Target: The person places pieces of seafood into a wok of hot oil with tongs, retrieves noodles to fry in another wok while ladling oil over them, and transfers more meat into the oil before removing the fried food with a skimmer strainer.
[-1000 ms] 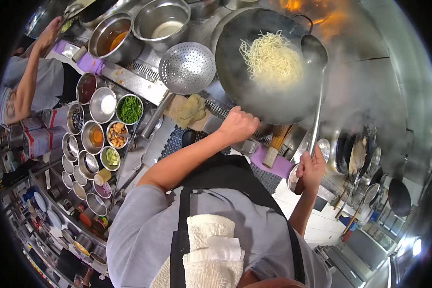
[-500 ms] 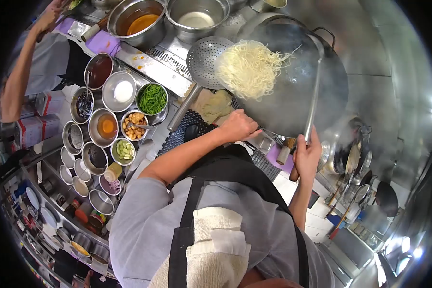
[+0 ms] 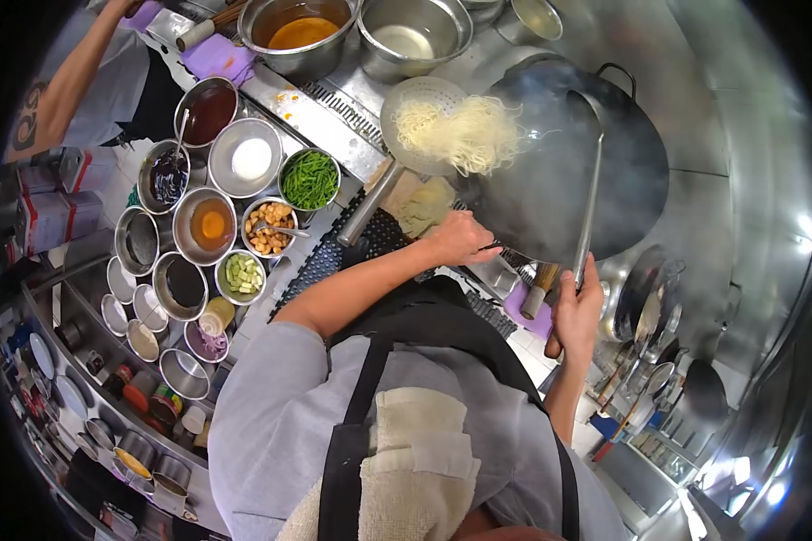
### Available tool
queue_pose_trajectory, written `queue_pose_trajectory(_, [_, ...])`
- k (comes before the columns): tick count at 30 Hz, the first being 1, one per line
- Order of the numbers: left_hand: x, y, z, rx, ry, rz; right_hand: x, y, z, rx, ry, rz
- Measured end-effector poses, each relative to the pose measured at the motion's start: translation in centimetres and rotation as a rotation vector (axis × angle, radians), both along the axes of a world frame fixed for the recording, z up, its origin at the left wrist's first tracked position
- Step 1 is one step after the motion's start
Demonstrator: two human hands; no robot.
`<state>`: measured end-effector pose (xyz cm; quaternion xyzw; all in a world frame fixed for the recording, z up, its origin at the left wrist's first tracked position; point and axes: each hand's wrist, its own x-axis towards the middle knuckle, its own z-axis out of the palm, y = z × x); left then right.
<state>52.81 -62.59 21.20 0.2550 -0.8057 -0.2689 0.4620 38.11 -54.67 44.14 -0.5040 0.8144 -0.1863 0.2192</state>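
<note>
My left hand (image 3: 465, 240) is closed around the dark handle at the near left rim of a large steaming wok (image 3: 568, 198). My right hand (image 3: 577, 311) grips a long metal ladle (image 3: 592, 203) by its wooden handle end, the shaft reaching across the wok. Its curved head is against the dark wok surface, blurred by steam. A clump of pale noodles (image 3: 478, 135) spans the wok's left rim and the perforated skimmer (image 3: 408, 149) beside it. Whether the noodles are airborne or resting there, I cannot tell.
Metal bowls to the left hold chopped greens (image 3: 309, 178), browned chunks (image 3: 269, 225), an egg yolk (image 3: 212, 225) and sauces. Two larger bowls (image 3: 415, 36) stand behind. A folded cloth (image 3: 424, 206) lies near my left hand. Another person's arm (image 3: 72, 77) is at upper left.
The noodles have shifted left relative to the wok and now overlap the skimmer more. The view has moved slightly. Both hands keep their holds.
</note>
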Motion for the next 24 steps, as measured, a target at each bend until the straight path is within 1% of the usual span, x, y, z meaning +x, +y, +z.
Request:
queue_pose_trajectory(2, [0.1,0.2,-0.1,0.024,0.004,-0.018,1.3,-0.2,0.2,0.065,-0.139,-0.048])
queue_pose_trajectory(3, [0.1,0.2,-0.1,0.022,0.011,-0.018,0.9,0.3,-1.5,0.052,-0.233,-0.069])
queue_pose_trajectory(4, [0.1,0.2,-0.1,0.019,0.018,-0.017,0.6,0.5,-2.5,0.113,-0.324,-0.048])
queue_pose_trajectory(6, [0.1,0.1,0.1,0.021,0.046,-0.017,2.0,0.8,-2.2,0.141,-0.708,-0.102])
queue_pose_trajectory(9, [0.4,-0.1,0.4,0.038,0.084,-0.023,2.8,1.0,-1.6,0.144,-0.796,-0.062])
queue_pose_trajectory(13, [0.4,0.0,0.2,0.045,0.077,-0.028,4.1,-0.7,-2.8,0.041,-0.417,-0.003])
queue_pose_trajectory(16, [0.4,0.1,0.3,0.04,0.071,-0.014,3.4,-0.6,-4.1,0.018,-0.478,-0.059])
queue_pose_trajectory(17, [0.4,0.2,0.4,0.04,0.071,-0.01,2.8,-0.2,-4.4,0.028,-0.583,-0.033])
queue_pose_trajectory(20, [0.3,0.2,0.9,0.015,0.06,0.001,3.5,1.7,-2.6,0.151,-0.911,-0.179])
queue_pose_trajectory(21, [0.3,0.4,1.2,0.012,0.047,0.0,3.9,2.1,-1.4,0.154,-1.004,-0.205])
queue_pose_trajectory(24, [-0.1,0.2,2.8,-0.014,-0.028,0.015,2.1,3.8,-1.8,0.134,-0.815,-0.01])
